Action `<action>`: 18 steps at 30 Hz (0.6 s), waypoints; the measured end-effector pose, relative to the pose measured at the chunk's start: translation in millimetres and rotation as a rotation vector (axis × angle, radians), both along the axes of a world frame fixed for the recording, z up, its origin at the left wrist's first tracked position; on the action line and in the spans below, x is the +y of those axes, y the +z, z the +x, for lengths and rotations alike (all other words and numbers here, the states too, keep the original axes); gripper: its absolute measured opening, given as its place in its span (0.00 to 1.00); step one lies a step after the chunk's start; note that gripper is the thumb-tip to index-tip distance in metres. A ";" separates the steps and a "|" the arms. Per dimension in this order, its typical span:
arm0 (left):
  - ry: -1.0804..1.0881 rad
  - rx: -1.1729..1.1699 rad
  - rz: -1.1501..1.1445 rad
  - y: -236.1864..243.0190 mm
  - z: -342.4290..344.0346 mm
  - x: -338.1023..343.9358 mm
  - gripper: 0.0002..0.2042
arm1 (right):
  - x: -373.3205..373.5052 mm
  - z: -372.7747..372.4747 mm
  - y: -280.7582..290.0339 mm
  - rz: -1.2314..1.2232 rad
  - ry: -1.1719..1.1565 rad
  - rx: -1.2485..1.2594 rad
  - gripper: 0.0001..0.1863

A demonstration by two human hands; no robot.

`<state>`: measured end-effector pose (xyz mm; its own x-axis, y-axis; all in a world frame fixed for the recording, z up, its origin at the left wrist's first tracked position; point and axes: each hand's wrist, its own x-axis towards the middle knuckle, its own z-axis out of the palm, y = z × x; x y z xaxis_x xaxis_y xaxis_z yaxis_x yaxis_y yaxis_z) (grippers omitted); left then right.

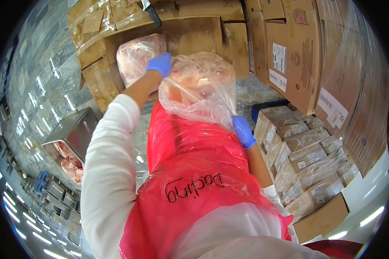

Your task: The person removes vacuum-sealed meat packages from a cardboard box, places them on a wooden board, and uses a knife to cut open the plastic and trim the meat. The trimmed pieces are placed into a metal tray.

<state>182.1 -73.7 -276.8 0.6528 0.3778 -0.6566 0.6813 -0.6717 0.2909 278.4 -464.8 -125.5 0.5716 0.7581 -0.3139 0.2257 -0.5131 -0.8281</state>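
A large pale piece of meat in clear plastic [203, 71] lies at the near edge of an opened cardboard box, against my red apron. My left hand [160, 64], in a blue glove, is closed on the plastic at its left side. Beside that hand, inside the box, sits another plastic-wrapped piece of meat [138, 60]. My right hand [243, 132], also blue-gloved, is closed on the loose near right edge of the same clear plastic, which is pulled taut toward it. The fingertips of both hands are partly hidden.
The opened cardboard box [97, 82] has spread flaps. A dark-handled knife [152, 16] lies at its far side. Stacked wrapped cartons [294, 56] rise on the right, with smaller wrapped packs [307, 146] below. At left, a metal bin [75, 131] holds meat [72, 168].
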 end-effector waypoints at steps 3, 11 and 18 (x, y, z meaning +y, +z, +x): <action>0.017 -0.124 0.031 1.5 -99.8 51.3 0.12 | -10.9 11.8 -3.1 -0.229 -0.138 0.416 0.18; 0.258 0.625 -0.278 -28.7 -255.4 -67.3 0.19 | 48.2 36.6 33.0 -0.107 0.098 0.274 0.16; 0.067 -0.525 0.063 27.4 -28.7 -33.4 0.34 | 6.9 48.2 23.6 -0.082 0.030 0.223 0.16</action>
